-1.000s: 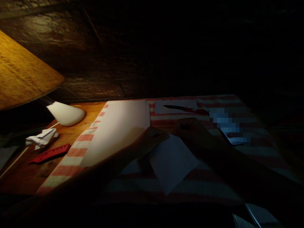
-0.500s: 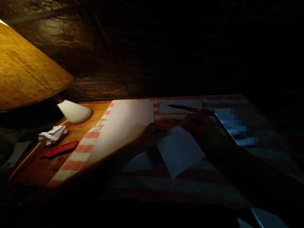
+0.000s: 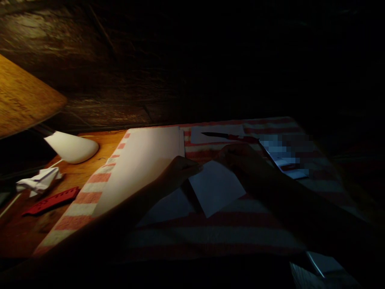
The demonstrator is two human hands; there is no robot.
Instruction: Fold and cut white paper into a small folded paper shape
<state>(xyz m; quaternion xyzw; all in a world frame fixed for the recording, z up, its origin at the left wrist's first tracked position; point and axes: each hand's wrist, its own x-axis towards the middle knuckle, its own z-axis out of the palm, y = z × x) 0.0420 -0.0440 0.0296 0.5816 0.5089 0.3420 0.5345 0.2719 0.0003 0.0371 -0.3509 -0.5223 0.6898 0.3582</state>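
In the dim light a white sheet of paper lies partly folded on a red and white striped cloth. My left hand pinches the paper's left corner with closed fingers. My right hand rests with curled fingers on its far right corner, dark and hard to read. Under the folded flap lies another part of the paper, in shadow.
A large white sheet lies left of my hands. A knife with a red handle rests beyond them on another paper. A lamp shade and its white base, a crumpled paper and a red ruler stand at the left.
The folded paper looks smaller and flatter now, its near tip drawn in toward my hands. Both hands stay on its far corners. The view has shifted slightly.
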